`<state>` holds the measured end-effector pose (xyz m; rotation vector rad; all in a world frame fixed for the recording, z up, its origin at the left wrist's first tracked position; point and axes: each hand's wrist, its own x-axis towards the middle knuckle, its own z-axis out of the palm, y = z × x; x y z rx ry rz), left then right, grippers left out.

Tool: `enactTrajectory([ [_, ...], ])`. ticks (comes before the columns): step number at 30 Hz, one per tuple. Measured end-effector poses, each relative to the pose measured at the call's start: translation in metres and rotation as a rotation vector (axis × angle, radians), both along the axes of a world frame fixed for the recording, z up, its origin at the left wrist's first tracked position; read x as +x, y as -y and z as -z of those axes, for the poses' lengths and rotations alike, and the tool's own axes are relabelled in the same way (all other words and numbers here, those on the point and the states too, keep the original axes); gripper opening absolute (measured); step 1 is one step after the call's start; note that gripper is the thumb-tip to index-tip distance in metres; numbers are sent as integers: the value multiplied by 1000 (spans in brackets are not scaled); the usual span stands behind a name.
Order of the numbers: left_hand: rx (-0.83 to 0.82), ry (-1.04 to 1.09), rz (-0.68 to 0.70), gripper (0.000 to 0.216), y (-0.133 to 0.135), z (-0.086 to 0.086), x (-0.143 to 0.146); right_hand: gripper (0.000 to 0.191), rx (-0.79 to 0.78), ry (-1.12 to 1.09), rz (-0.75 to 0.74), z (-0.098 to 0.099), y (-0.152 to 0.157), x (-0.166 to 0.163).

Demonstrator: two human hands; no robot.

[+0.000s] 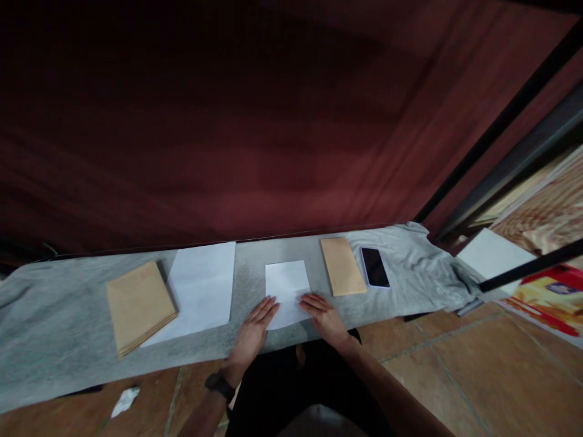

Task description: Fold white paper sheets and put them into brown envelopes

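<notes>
Forearms (385, 379), left hand (255, 325) and right hand (324, 318) laid flat, unclenched, small plain white paper (287, 279) beneath

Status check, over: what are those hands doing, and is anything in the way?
Left hand, right hand: grip open, resting on small white paper sheet. Sheet on gray cloth. Nothing blocking; smartphone lies apart, rightward.

Paper (286, 278) showing white, envelopes (139, 303) tan, cloth (412, 267) grey; phone (375, 267) showing black with lilac edging; backdrop (273, 152) showing dark red.
</notes>
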<state>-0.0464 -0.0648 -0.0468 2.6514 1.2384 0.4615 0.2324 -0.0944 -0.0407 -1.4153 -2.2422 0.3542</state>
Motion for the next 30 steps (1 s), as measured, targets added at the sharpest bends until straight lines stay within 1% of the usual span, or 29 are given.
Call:
enactTrajectory([
  [2, -27, 26, 5, 92, -1, 2, -2, 63, -25, -3, -34, 2, 7, 1],
  [6, -20, 9, 36, 74, 3, -2, -2, 66, -99, 25, -126, -2, 19, 12],
  [8, 4, -19, 50, 65, 6, -5, 0, 64, -123, 32, -165, -8, 19, 14],
  [10, 33, -39, 53, 58, 7, -7, 2, 57, -107, 21, -161, -12, 12, 8],
  [13, 72, -58, 53, 53, 8, -5, 4, 47, -28, 32, -69, -10, -8, -12],
  [16, 102, -84, 69, 55, 8, -2, 5, 46, 27, 107, 6, 0, -32, -32],
  [18, 117, -101, 79, 57, 8, 0, 4, 46, 41, 150, 55, 6, -45, -38],
  [21, 139, -112, 81, 56, 9, 1, 5, 47, 44, 183, 133, 12, -64, -36],
  [25, 162, -112, 84, 54, 10, -1, 7, 50, 50, 203, 224, 9, -87, -26],
  [28, 179, -121, 84, 55, 11, -4, 8, 50, 29, 212, 281, 7, -89, -26],
  [30, 189, -131, 79, 56, 11, -5, 8, 49, 11, 209, 276, 7, -77, -28],
])
